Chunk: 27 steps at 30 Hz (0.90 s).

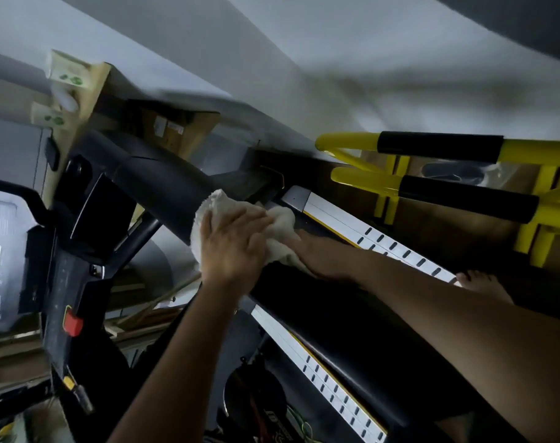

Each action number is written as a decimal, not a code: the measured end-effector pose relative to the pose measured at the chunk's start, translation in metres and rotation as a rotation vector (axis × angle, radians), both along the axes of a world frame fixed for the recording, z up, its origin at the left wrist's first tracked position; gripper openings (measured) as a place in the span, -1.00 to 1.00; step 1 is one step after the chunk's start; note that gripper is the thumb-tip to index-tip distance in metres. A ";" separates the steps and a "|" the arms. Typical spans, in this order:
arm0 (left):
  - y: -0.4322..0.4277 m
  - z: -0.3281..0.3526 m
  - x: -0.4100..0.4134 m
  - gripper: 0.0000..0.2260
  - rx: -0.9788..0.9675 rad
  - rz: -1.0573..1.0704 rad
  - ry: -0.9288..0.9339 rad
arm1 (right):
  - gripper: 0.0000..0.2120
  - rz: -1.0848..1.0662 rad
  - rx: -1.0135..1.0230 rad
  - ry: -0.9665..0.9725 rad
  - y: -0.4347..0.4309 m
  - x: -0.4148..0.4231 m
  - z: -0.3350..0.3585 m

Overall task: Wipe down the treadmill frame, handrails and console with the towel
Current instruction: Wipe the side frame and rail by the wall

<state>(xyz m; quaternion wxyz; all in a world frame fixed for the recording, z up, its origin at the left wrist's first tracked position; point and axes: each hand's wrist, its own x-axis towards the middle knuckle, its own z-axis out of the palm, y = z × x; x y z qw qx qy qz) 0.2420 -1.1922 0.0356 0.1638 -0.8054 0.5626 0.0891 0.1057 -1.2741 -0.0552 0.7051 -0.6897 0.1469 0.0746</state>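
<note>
Left hand [235, 247] flat, fingers spread, pressing the towel [281, 223] onto the black treadmill frame [163, 183] near the deck's front; right hand [323, 259] meets the towel's edge (fingers hidden, grip unclear); frame wiping under way, I'd judge; console [0, 251] impossible to call.

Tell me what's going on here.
A person is bent over a treadmill with a white towel. The left hand presses flat on the towel against the black front cover, where the belt begins. The right hand lies at the towel's lower edge, its fingers hidden.
</note>
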 end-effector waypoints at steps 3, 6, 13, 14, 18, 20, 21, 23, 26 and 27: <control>0.035 0.004 -0.045 -0.49 -0.281 0.120 0.160 | -0.51 -0.025 -0.299 -0.058 0.016 -0.024 0.026; 0.071 0.003 -0.065 -0.52 -0.392 0.130 0.299 | -0.42 -0.050 -0.437 0.039 0.038 -0.023 0.042; 0.023 -0.002 -0.005 -0.34 -0.019 0.199 -0.131 | -0.47 0.019 -0.159 0.019 0.001 0.016 0.011; 0.022 -0.003 -0.011 -0.32 -0.029 0.216 -0.130 | -0.47 0.004 -0.130 0.029 0.003 0.013 0.007; 0.057 -0.011 -0.072 -0.47 -0.228 0.278 0.090 | -0.51 -0.007 -0.037 0.046 0.011 -0.041 0.012; 0.086 -0.024 -0.115 -0.56 -0.308 0.124 0.129 | -0.49 -0.013 0.025 0.019 0.014 -0.073 0.012; 0.092 -0.025 -0.133 -0.53 -0.332 0.166 0.163 | -0.49 -0.008 0.022 -0.007 0.016 -0.083 0.015; 0.090 -0.017 -0.149 -0.46 -0.370 0.307 0.208 | -0.53 0.000 -0.009 -0.024 0.019 -0.088 0.018; 0.086 -0.017 -0.119 -0.48 -0.357 0.188 0.175 | -0.57 0.035 -0.150 0.012 0.013 -0.059 0.038; 0.083 -0.017 -0.100 -0.49 -0.332 0.170 0.130 | -0.59 0.034 -0.193 0.024 0.011 -0.043 0.046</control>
